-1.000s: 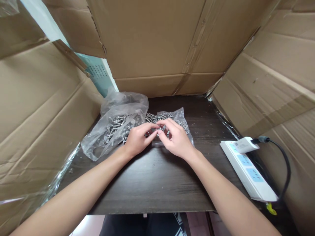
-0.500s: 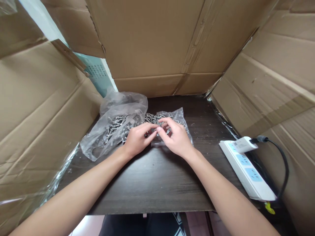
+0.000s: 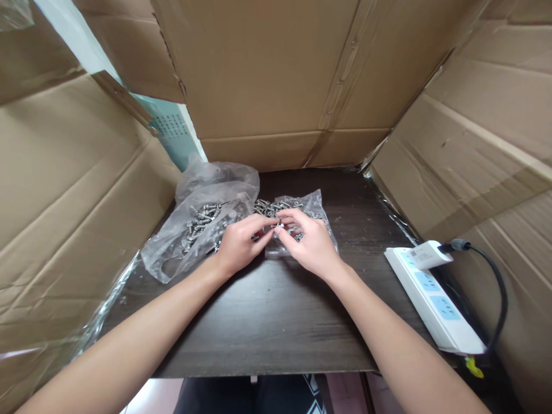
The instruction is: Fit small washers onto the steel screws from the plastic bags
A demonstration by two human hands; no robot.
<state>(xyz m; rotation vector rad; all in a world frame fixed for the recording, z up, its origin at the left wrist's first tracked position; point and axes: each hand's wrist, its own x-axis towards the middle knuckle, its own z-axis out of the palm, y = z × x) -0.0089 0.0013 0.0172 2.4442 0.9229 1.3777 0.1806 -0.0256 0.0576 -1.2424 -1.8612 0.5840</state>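
Observation:
My left hand (image 3: 241, 241) and my right hand (image 3: 311, 240) meet over the front of the bag on the right, fingertips closed together. Between them is a small shiny metal fastener (image 3: 280, 224), pinched by both hands; fingers hide most of it, so its exact kind is unclear. Left of my hands, metal bolts (image 3: 199, 221) lie in a crumpled clear plastic bag (image 3: 161, 261). Behind my fingertips is a pile of bolts (image 3: 264, 206). A flat clear plastic bag (image 3: 314, 200) with small metal parts on it lies partly under my right hand.
Cardboard walls (image 3: 267, 75) enclose the dark wooden table (image 3: 267, 322) at the back and both sides. On the right lies a white power strip (image 3: 435, 305), with a white adapter (image 3: 426, 255) and a black cable (image 3: 502, 287).
My right fingers have parted slightly from the left ones, so the metal fastener between them shows more. Both arms stay almost in place.

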